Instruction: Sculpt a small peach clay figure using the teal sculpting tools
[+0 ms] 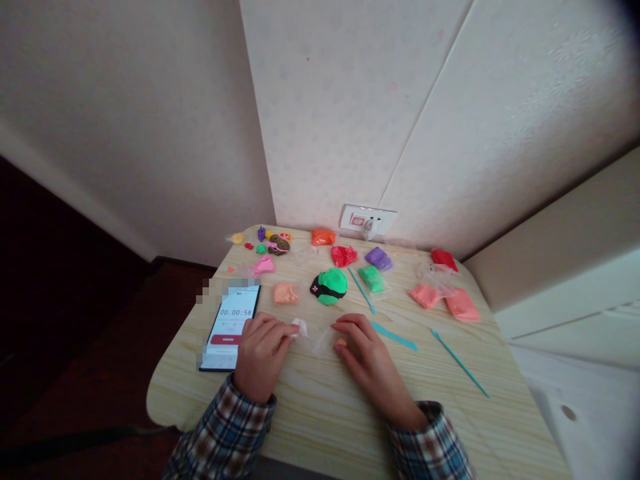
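Note:
My left hand (pixel 263 353) pinches a small bag of white clay (pixel 300 328) between thumb and fingers. Its clear plastic end (pixel 323 341) stretches across to my right hand (pixel 370 363), whose index fingertip meets the film. Near my right thumb shows a small peach-coloured spot; I cannot tell whether it is clay or fingertip. Just beyond the hands sits a green and black clay shape (pixel 333 287) with a pink detail. A packet of peach clay (pixel 285 293) lies to its left. A flat blue clay knife (pixel 395 335) rests beyond my right hand.
A phone with a running timer (pixel 230 323) lies left. Packets of orange (pixel 323 237), red (pixel 344 256), purple (pixel 379 259), green (pixel 371 279) and coral clay (pixel 461 305) stand around. Thin blue tools (pixel 460 362) lie right. Small clay pieces (pixel 279 245) sit back left. A wall socket (pixel 367 219) is behind.

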Motion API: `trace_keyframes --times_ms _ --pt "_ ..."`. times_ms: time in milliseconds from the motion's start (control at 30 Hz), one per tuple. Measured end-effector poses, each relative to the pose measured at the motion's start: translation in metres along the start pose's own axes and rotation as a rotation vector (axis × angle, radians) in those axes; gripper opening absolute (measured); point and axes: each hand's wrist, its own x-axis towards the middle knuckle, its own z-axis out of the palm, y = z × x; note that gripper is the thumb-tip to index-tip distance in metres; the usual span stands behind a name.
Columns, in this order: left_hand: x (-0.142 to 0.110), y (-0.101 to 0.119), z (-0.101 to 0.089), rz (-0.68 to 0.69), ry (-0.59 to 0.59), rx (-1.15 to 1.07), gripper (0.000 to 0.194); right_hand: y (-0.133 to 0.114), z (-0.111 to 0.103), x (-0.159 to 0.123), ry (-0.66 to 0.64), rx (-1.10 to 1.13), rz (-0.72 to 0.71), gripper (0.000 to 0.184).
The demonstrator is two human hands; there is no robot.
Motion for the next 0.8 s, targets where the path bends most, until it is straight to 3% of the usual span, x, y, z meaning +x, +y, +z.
trace_keyframes --times_ms 267,533,700,800 --pt "0.0 0.0 0.0 -0.01 0.03 -0.052 0.014 -0.004 -0.005 -0.001 0.029 -0.125 -0.003 0.011" --pt "0.004 0.008 0.0 0.044 0.085 -0.093 0.016 -0.01 -0.006 -0.001 0.033 -0.062 0.031 0.011" --pt "0.003 0.006 0.002 -0.034 0.101 -0.021 0.019 -0.002 -0.001 0.0 0.023 -0.173 0.07 0.023" --pt "0.0 0.002 0.003 -0.084 0.074 -0.015 0.024 -0.001 0.0 0.001 0.032 -0.207 0.084 0.016"
